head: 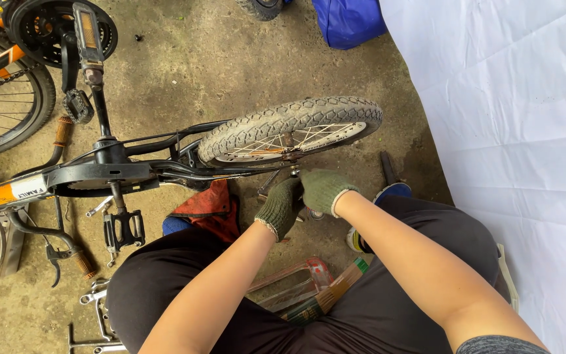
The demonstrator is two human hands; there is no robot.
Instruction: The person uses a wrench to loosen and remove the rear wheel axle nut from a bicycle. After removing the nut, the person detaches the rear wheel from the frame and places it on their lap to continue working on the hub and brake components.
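Note:
A small black bicycle (109, 172) lies on its side on the concrete floor. Its rear wheel (289, 128), with a grey knobbly tyre and silver spokes, is just beyond my hands. Both hands wear green knit gloves. My left hand (281, 208) is closed just below the wheel's axle, and what it grips is hidden. My right hand (323, 190) is closed beside it, right under the axle nut; a tool's end may show below it, but I cannot make it out. A black pedal (124, 230) sticks out toward me.
A second bike's wheel (1, 98) and chainring (60, 29) are at the upper left. Spanners (96, 308) lie by my left knee, a red rag (206, 206) under the frame, a red-framed tool (296, 282) between my legs. A white sheet (519, 131) covers the right side.

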